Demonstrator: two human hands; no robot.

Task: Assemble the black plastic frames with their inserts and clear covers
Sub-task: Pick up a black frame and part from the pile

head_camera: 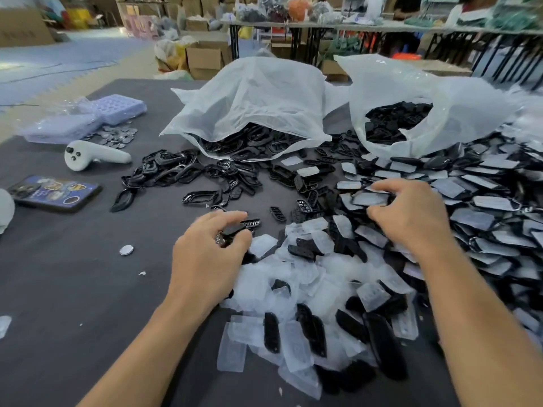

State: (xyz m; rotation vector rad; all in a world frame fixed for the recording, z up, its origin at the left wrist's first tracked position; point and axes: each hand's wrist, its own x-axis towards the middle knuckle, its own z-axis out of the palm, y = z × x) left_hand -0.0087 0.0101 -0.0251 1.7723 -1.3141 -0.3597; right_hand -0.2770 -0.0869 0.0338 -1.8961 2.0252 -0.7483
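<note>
Roughly, left to right: phone (55, 193) and white controller (94, 155) lie far left on the dark table (73, 289). Loose black frames (164, 171) spill from the left bag (252, 107), mid-table. Left hand (211, 251), fingers curled, grips a small black insert (233, 230) at the near-left edge of the clear covers (293, 277) heap. Right hand (411, 218), fingers bent, pinches a covered frame (370, 198) at the rim of the big stack (484, 218) on the right. Reads as one finished unit meeting the done pile, next insert in hand. Next move calls for a bare frame from the left pile, then a cover pressed over.
</note>
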